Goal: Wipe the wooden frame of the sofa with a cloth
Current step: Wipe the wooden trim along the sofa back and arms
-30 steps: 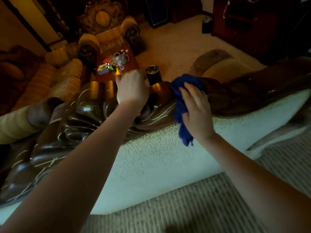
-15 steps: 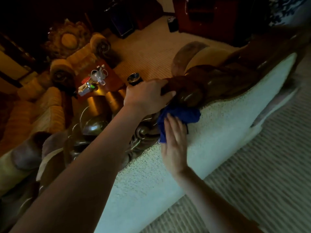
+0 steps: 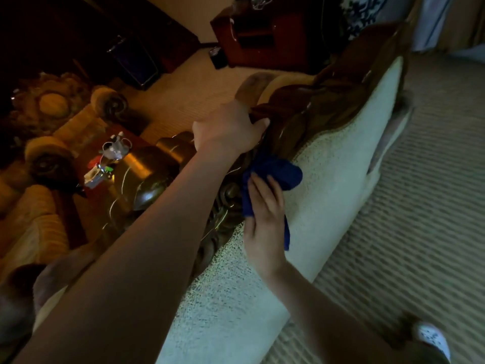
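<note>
The sofa's carved dark wooden frame point(image 3: 320, 106) runs along the top of its pale upholstered back point(image 3: 328, 185). My left hand point(image 3: 228, 130) grips the top of the carved crest, fingers curled over the wood. My right hand point(image 3: 265, 219) presses a blue cloth point(image 3: 278, 174) flat against the lower edge of the carving, where wood meets upholstery. The fingers lie straight on the cloth, and part of it hangs down beside my palm.
A small red-brown table point(image 3: 86, 158) with a mask and small items stands beyond the sofa. Yellow armchairs point(image 3: 34, 224) fill the left. A dark red cabinet point(image 3: 265, 35) stands at the back. Striped carpet point(image 3: 420, 206) lies to the right, my slippered foot point(image 3: 430, 337) at the bottom.
My right hand brought the cloth down from the top of the crest to its lower edge. My left hand shifted right along the top. The view has tilted and swung right.
</note>
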The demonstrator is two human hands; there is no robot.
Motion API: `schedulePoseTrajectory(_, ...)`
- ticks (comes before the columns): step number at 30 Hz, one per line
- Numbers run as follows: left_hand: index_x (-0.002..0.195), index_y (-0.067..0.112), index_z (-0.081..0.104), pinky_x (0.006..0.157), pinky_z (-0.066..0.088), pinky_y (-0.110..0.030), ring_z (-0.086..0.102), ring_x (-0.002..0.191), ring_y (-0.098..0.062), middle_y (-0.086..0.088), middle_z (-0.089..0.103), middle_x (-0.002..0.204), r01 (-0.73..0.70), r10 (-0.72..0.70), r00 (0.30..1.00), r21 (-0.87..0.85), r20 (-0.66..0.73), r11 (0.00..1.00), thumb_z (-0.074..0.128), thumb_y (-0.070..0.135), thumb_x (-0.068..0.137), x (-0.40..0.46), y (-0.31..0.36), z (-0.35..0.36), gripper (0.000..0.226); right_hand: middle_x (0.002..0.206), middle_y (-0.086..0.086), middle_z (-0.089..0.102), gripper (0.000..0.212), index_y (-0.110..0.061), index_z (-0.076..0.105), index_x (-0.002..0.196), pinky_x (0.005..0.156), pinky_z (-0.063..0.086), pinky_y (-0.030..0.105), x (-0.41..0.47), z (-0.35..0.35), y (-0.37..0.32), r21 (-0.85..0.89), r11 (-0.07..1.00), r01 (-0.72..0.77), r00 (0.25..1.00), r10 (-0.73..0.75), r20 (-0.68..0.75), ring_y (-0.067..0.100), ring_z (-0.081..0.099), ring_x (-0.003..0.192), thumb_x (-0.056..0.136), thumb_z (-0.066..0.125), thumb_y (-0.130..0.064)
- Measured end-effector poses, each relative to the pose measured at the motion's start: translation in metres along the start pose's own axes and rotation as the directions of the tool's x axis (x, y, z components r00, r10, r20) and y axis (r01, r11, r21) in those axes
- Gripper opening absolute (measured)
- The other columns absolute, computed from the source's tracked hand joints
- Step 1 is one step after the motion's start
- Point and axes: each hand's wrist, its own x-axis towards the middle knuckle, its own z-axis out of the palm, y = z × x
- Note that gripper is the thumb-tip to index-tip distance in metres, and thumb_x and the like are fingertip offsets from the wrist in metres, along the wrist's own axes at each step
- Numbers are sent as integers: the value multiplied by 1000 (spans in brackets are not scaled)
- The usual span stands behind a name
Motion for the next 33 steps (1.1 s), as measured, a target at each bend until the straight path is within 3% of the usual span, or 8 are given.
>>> schedulePoseTrajectory(3, 101, 25, 62, 76, 43, -38, 59, 82, -17, 3, 63, 85, 21, -21, 1000, 2, -8, 1000, 47, 57, 89, -1, 1, 0, 37, 135, 15, 49, 55, 3, 52, 128, 116, 13, 24, 35, -20, 17, -54, 999, 4, 997, 0, 71, 29, 32, 131, 74, 47, 12)
schedulePoseTrajectory(9, 94, 24, 62, 80, 45, -38, 59, 79, -16, 3, 63, 81, 36, -36, 999, -8, -34, 999, 49, 56, 88, 0, 3, -1, 35, 134, 15, 50, 53, 4, 52, 128, 115, 10, 22, 76, -14, -1, 25, 976, -216, 970, 218, -109, 33, 35, 130, 76, 46, 11)
schedulePoseTrajectory(13, 98, 23, 62, 81, 46, -40, 59, 80, -18, 3, 60, 80, 17, -16, 1000, 11, -25, 1000, 48, 57, 89, -2, 2, 1, 38, 126, 13, 57, 41, 3, 58, 121, 110, 28, 27, -13, -8, -25, 129, 983, -130, 991, 133, -10, 22, 41, 124, 82, 48, 5)
schedulePoseTrajectory(18, 96, 20, 63, 72, 46, -36, 58, 76, -18, 1, 60, 79, 4, -2, 999, 36, -51, 999, 48, 57, 89, -4, 1, -2, 40, 125, 16, 56, 46, 5, 59, 119, 111, 25, 25, 3, -22, -8, 86, 995, -41, 992, 30, 126, 25, 41, 122, 78, 38, -3)
schedulePoseTrajectory(22, 95, 22, 62, 66, 30, -35, 50, 72, -14, 3, 57, 78, 24, -21, 998, 40, -65, 999, 48, 56, 89, -3, 2, -1, 37, 134, 17, 49, 54, 5, 52, 127, 115, 13, 25, 67, -23, 13, 33, 991, -131, 991, 131, -12, 34, 37, 130, 74, 45, 11)
schedulePoseTrajectory(27, 98, 22, 62, 60, 26, -32, 49, 74, -14, 4, 55, 78, 3, 1, 997, 48, -76, 999, 48, 56, 90, -1, 3, -2, 37, 143, 12, 40, 56, 1, 44, 135, 116, 8, 19, 24, 2, -6, 122, 977, -176, 982, 183, -46, 17, 22, 137, 80, 45, 8)
schedulePoseTrajectory(30, 102, 22, 63, 54, 29, -29, 52, 75, -15, 3, 57, 79, -3, 7, 997, 65, -72, 998, 46, 57, 90, -2, 3, -1, 41, 145, 4, 33, 57, -3, 40, 138, 117, 16, 27, -31, 8, -16, 162, 981, -108, 994, 108, 8, 20, 24, 140, 84, 49, 11)
schedulePoseTrajectory(33, 103, 22, 63, 72, 46, -35, 58, 79, -17, 3, 59, 80, -1, 4, 998, 53, -63, 999, 46, 57, 90, -2, 2, -1, 41, 147, 4, 27, 54, 0, 36, 139, 115, 23, 32, -17, 7, -5, 200, 963, -182, 983, 186, -2, 25, 25, 141, 87, 46, 9)
